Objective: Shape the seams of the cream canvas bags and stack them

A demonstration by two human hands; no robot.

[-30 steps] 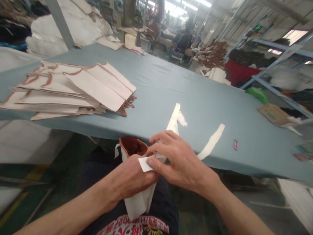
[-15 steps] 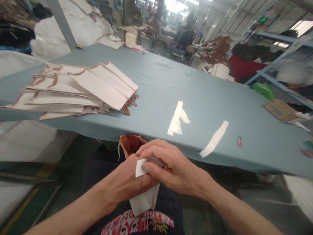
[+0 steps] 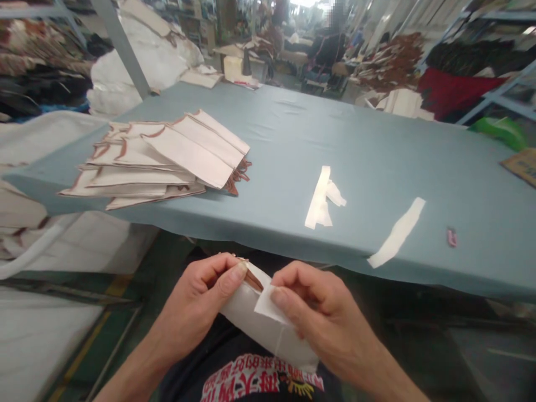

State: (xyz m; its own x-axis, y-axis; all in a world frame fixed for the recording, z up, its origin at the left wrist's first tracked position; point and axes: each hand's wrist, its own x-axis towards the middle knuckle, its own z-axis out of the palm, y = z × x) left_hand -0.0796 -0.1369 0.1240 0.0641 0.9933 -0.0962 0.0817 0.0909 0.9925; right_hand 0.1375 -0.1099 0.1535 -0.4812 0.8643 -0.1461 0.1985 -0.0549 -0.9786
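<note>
In the head view, a pale cloth piece with brown inside (image 3: 247,315) is held low in front of my body, its slit-like opening turned up. My left hand (image 3: 205,301) is closed, thumb and fingers pinching the edge beside that opening. A short white strip (image 3: 263,306) sticks out from between the thumb and fingers of my right hand (image 3: 320,304). The strip lies over the cloth piece, near the right end of the opening. Whether my right hand's lower fingers also grip the cloth is hidden.
A blue-grey covered table (image 3: 285,128) stands ahead. On it are a stack of cream panels with brown edging (image 3: 176,153), white scraps (image 3: 321,201), a longer white strip (image 3: 397,231) and a small pink tool (image 3: 451,237). A person (image 3: 326,53) sits far back.
My hands were together, right over left, and have moved apart. My left hand now pinches the cloth's edge, and the cloth has turned. The white strip has shifted right with my right hand.
</note>
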